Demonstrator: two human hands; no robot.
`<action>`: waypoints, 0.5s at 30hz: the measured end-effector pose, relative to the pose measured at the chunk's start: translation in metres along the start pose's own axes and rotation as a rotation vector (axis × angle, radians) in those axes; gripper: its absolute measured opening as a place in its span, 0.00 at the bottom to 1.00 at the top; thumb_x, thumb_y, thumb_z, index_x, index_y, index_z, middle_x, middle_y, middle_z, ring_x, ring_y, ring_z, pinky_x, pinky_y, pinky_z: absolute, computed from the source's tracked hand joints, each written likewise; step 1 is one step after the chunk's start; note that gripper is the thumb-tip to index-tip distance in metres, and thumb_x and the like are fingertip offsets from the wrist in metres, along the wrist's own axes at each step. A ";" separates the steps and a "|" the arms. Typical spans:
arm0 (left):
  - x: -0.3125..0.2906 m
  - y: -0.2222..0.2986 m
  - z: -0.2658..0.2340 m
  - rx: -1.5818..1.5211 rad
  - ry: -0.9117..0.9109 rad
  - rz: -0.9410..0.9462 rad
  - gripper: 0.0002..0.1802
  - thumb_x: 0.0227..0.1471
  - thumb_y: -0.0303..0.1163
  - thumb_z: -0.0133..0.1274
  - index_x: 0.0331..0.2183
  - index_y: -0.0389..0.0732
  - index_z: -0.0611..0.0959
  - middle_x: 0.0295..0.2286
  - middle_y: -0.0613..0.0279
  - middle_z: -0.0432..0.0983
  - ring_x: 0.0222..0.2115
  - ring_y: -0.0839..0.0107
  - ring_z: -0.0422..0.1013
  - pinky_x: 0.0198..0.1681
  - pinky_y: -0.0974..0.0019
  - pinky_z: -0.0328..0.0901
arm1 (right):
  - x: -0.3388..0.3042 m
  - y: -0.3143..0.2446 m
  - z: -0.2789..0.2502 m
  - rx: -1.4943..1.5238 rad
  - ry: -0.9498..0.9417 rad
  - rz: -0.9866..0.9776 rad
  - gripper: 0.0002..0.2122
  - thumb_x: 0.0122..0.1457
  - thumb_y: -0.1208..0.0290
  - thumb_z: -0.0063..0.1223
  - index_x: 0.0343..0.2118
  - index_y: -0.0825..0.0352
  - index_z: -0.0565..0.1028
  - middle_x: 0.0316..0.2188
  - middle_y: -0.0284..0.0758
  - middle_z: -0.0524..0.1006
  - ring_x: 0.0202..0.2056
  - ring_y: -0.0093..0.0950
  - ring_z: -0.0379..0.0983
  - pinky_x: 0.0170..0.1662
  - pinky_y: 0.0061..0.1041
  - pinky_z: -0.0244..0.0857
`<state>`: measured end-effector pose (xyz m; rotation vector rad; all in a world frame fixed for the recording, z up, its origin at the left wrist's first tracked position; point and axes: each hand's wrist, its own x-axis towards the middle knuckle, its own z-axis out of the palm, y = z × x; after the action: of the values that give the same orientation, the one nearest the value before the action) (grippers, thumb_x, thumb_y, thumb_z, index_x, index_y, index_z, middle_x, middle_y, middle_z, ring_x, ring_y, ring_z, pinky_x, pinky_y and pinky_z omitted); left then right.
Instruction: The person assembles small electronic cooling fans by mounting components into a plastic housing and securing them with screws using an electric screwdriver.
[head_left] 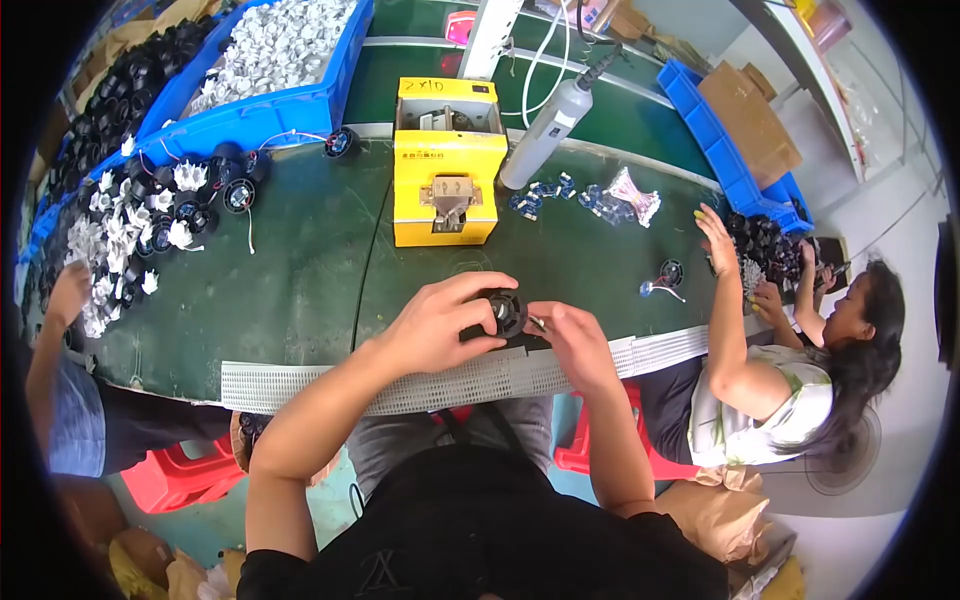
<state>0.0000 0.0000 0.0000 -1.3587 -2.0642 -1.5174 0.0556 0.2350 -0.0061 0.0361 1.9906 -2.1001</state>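
Note:
My left hand (432,322) is closed around a round black plastic housing (510,314) with an open, ring-like face, just above the near edge of the green bench. Close against the housing's right side is my right hand (577,345), its thumb and fingers pinched together. A small dark piece shows at those fingertips, too small to name. Beyond both hands stands a yellow machine (408,190) with a metal fixture (452,196) on its front. To its right, a grey cylindrical tool (550,130) leans with a cable at its top.
White parts (110,235) and black housings are heaped at left below a blue crate (335,95). Blue components (545,190) and bundled wires (635,195) lie right; a wired housing (670,273) sits nearer. Co-workers' hands (70,292) (718,240) work at both sides.

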 end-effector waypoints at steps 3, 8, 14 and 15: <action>0.000 0.002 0.001 0.066 -0.028 0.070 0.20 0.35 0.26 0.67 0.28 0.42 0.71 0.47 0.57 0.71 0.42 0.54 0.73 0.40 0.59 0.72 | 0.001 0.008 0.007 0.372 0.117 -0.077 0.09 0.63 0.72 0.51 0.41 0.71 0.77 0.38 0.35 0.77 0.41 0.25 0.72 0.48 0.27 0.67; 0.000 0.006 0.002 0.013 -0.010 -0.030 0.22 0.35 0.24 0.66 0.35 0.43 0.76 0.45 0.57 0.72 0.42 0.55 0.73 0.42 0.58 0.71 | 0.002 0.012 0.013 0.467 -0.130 0.086 0.13 0.60 0.78 0.53 0.48 0.69 0.70 0.38 0.35 0.76 0.37 0.25 0.74 0.43 0.27 0.69; -0.004 0.008 0.000 -0.100 -0.061 -0.211 0.35 0.35 0.22 0.66 0.50 0.45 0.76 0.44 0.57 0.69 0.44 0.58 0.71 0.45 0.62 0.70 | 0.007 0.013 0.016 0.538 0.044 -0.055 0.13 0.61 0.76 0.53 0.49 0.70 0.72 0.37 0.35 0.77 0.39 0.24 0.73 0.51 0.27 0.65; -0.004 0.007 0.000 -0.149 -0.046 -0.269 0.34 0.36 0.21 0.66 0.49 0.45 0.77 0.44 0.57 0.69 0.44 0.60 0.71 0.45 0.63 0.69 | 0.007 0.015 0.017 0.513 0.009 -0.093 0.12 0.61 0.76 0.53 0.47 0.71 0.74 0.36 0.35 0.77 0.39 0.24 0.73 0.51 0.27 0.65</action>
<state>0.0080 -0.0017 0.0016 -1.2127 -2.2786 -1.7951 0.0543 0.2170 -0.0206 0.0452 1.4302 -2.6157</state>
